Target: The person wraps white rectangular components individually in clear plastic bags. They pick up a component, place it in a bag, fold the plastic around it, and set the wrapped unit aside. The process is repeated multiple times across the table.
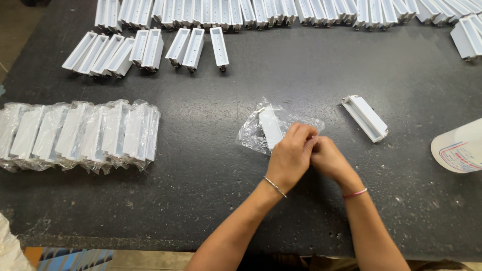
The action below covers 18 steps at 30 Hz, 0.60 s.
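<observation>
A white oblong plastic part (269, 125) lies inside a clear plastic bag (251, 134) on the dark table, just beyond my hands. My left hand (289, 156) and my right hand (326, 158) are pressed together at the bag's near right end, fingers pinching the bag's edge. A thin bangle sits on my left wrist and a pink band on my right. A bare white oblong part (365, 118) lies open side up to the right of the bag, apart from both hands.
A row of several bagged white parts (80, 133) lies at the left. Several unbagged white parts (150, 47) stand in rows along the far edge. A white container with a printed label (459, 148) sits at the right edge. The dark table (201, 190) ends near my body.
</observation>
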Tool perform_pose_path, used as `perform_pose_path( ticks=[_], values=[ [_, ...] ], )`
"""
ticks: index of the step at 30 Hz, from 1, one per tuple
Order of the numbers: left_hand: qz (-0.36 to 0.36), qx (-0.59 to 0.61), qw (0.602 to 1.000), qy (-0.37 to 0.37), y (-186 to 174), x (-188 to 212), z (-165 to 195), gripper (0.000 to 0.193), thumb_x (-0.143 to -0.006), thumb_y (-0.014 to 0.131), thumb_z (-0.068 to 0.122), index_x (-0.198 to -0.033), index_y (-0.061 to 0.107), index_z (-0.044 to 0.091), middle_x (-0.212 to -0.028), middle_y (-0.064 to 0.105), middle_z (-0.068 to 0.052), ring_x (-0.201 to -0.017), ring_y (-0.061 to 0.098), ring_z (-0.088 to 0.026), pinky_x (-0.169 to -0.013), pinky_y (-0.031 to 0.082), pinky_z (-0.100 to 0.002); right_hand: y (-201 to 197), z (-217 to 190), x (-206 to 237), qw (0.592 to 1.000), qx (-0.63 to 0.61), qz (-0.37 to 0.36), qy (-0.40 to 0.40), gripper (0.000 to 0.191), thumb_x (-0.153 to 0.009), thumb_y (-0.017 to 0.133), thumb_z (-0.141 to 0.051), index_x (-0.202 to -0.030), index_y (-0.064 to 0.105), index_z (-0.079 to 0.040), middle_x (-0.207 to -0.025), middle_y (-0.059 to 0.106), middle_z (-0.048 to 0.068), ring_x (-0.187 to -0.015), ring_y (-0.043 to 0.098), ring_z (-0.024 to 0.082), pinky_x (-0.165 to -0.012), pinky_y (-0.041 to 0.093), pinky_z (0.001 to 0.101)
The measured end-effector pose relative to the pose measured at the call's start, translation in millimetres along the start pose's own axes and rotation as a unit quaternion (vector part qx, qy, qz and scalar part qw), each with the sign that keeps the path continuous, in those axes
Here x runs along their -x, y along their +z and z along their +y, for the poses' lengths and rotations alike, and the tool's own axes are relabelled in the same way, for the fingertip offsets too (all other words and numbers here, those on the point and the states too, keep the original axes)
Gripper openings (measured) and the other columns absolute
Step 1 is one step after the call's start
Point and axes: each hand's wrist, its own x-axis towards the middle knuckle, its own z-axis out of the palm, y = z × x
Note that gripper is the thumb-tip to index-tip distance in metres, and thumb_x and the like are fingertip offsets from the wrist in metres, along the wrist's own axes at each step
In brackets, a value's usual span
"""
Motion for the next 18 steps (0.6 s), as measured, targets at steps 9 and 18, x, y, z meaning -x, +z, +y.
perform_pose_path(
  ticks=[9, 18],
  values=[
    [0.191, -0.059, 0.971, -0.131, -67.5, -27.4, -79.8, 0.019, -0.1, 0.063, 0.016, -0.116, 0.067, 0.008, -0.111, 0.072, -0.006, -0.092, 0.071, -0.018, -0.079, 0.059, -0.032, -53.1, -46.0, 27.6, 0.98, -0.183, -0.013, 0.074, 0.037, -0.101, 0.058, -0.027, -0.114, 0.074, 0.004, -0.103, 0.078, 0.013, -0.097, 0.076, 0.021, -0.09, 0.063, 0.0341],
    [0.121, -0.156, 0.965, -0.173, -48.4, -16.0, -121.6, 0.04, -0.086, 0.075, 0.027, -0.117, 0.064, 0.004, -0.107, 0.066, -0.016, -0.087, 0.066, -0.031, -0.079, 0.053, -0.044, 4.9, -63.8, 27.5, 0.998, 0.019, -0.008, 0.055, 0.047, -0.082, 0.079, -0.031, -0.124, 0.073, -0.011, -0.1, 0.079, 0.011, -0.085, 0.071, 0.018, -0.077, 0.057, 0.03]
  ],
)
